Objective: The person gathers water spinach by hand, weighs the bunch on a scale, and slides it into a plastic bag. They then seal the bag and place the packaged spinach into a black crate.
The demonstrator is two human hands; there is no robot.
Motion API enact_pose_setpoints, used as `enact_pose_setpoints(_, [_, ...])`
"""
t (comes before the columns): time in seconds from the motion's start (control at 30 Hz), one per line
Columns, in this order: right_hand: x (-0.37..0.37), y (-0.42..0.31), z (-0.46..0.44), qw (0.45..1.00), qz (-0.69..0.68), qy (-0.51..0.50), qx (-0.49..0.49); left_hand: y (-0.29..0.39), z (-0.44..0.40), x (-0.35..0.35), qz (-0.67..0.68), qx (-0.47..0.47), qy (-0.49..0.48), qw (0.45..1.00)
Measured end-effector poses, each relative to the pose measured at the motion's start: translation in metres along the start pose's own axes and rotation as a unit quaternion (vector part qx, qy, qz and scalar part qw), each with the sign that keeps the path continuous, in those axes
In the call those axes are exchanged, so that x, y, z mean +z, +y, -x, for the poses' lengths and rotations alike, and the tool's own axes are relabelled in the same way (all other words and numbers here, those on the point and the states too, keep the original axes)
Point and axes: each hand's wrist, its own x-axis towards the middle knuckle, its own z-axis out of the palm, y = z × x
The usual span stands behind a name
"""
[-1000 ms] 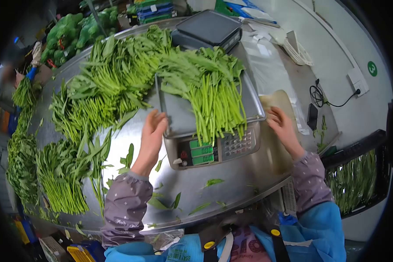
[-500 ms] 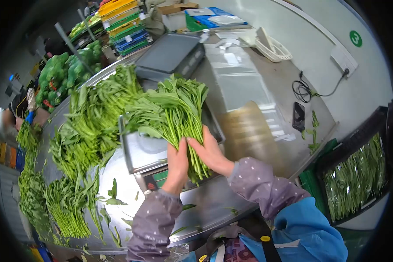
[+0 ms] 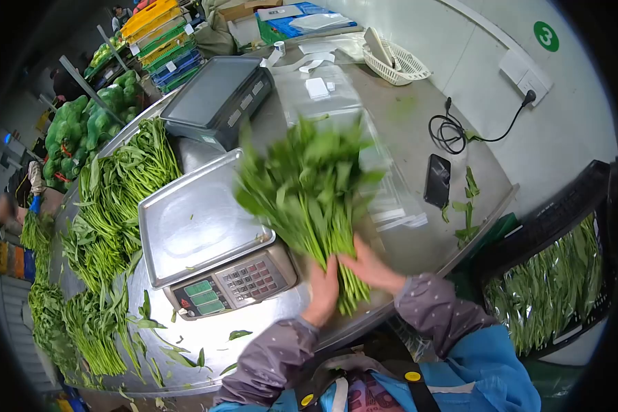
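A bunch of leafy green stem vegetables [image 3: 316,192] is held upright between my two hands, its leaves blurred by motion. My left hand [image 3: 322,292] is closed around the lower stems from the left. From the other side, my right hand [image 3: 372,268] grips the same stems, which stick out below both palms. Left of the bunch stands a digital scale [image 3: 237,281] with a metal weighing pan [image 3: 199,220] holding only tiny leaf scraps. Behind the bunch lie clear plastic bags [image 3: 384,165], partly hidden by the leaves.
Loose greens [image 3: 109,226] are heaped along the table's left side. A grey lidded box [image 3: 216,96] stands behind the scale. To the right are a phone [image 3: 437,180], a coiled cable [image 3: 447,134] and a crate of bagged greens [image 3: 549,288]. A white basket [image 3: 408,69] sits at the back.
Both hands have carried the bunch rightward off the scale pan to over the bags. The pan and keypad now show. My view has shifted slightly too.
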Motion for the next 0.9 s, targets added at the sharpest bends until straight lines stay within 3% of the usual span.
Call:
enact_pose_setpoints(0.03, [0.008, 0.034, 0.015, 0.999, 0.016, -0.012, 0.034, -0.071, 0.006, -0.006, -0.023, -0.055, 0.049, 0.997])
enact_pose_setpoints(0.07, [0.008, 0.04, 0.026, 0.986, 0.011, -0.04, 0.164, -0.058, 0.022, -0.006, 0.036, -0.152, -0.005, 0.988])
enact_pose_setpoints(0.23, [-0.012, 0.027, 0.028, 0.99, 0.064, -0.046, 0.117, -0.05, 0.029, -0.015, 0.066, -0.169, -0.046, 0.982])
enact_pose_setpoints(0.3, [-0.033, -0.011, 0.03, 0.941, 0.289, -0.093, 0.149, -0.037, 0.042, -0.023, -0.088, -0.076, -0.066, 0.991])
enact_pose_setpoints(0.33, [-0.041, 0.009, 0.036, 0.952, 0.306, 0.011, -0.021, -0.049, 0.05, -0.036, -0.169, -0.007, -0.039, 0.985])
enact_pose_setpoints(0.37, [-0.053, 0.01, 0.036, 0.952, 0.305, 0.009, -0.021, -0.035, 0.055, -0.041, -0.17, -0.008, -0.038, 0.985])
enact_pose_setpoints(0.4, [-0.067, 0.007, 0.031, 0.931, 0.34, 0.061, -0.113, -0.01, 0.063, -0.045, -0.333, 0.103, 0.008, 0.937])
enact_pose_setpoints(0.43, [-0.079, 0.004, 0.024, 0.899, 0.372, 0.112, -0.204, 0.004, 0.066, -0.048, -0.481, 0.209, 0.054, 0.85])
enact_pose_setpoints(0.47, [-0.087, 0.006, 0.016, 0.899, 0.371, 0.112, -0.205, 0.004, 0.065, -0.052, -0.454, 0.192, 0.08, 0.867])
enact_pose_setpoints(0.53, [-0.098, 0.012, 0.001, 0.809, 0.484, 0.09, -0.322, -0.005, 0.055, -0.06, -0.365, 0.135, 0.096, 0.916])
enact_pose_setpoints(0.57, [-0.098, 0.018, -0.006, 0.809, 0.484, 0.091, -0.322, -0.008, 0.046, -0.061, -0.299, 0.053, 0.051, 0.952])
enact_pose_setpoints(0.63, [-0.095, 0.026, -0.019, 0.761, 0.512, 0.039, -0.395, -0.039, 0.02, -0.077, -0.341, 0.045, 0.002, 0.939])
enact_pose_setpoints(0.77, [-0.093, 0.0, -0.019, 0.725, 0.531, 0.033, -0.437, -0.021, 0.0, -0.085, -0.347, 0.07, -0.054, 0.934])
enact_pose_setpoints(0.83, [-0.089, -0.029, -0.003, 0.708, 0.558, -0.01, -0.432, 0.028, -0.004, -0.083, -0.523, 0.093, -0.102, 0.841])
enact_pose_setpoints(0.9, [-0.075, -0.05, 0.024, 0.701, 0.56, -0.046, -0.439, 0.061, -0.008, -0.08, -0.588, 0.181, -0.118, 0.78])
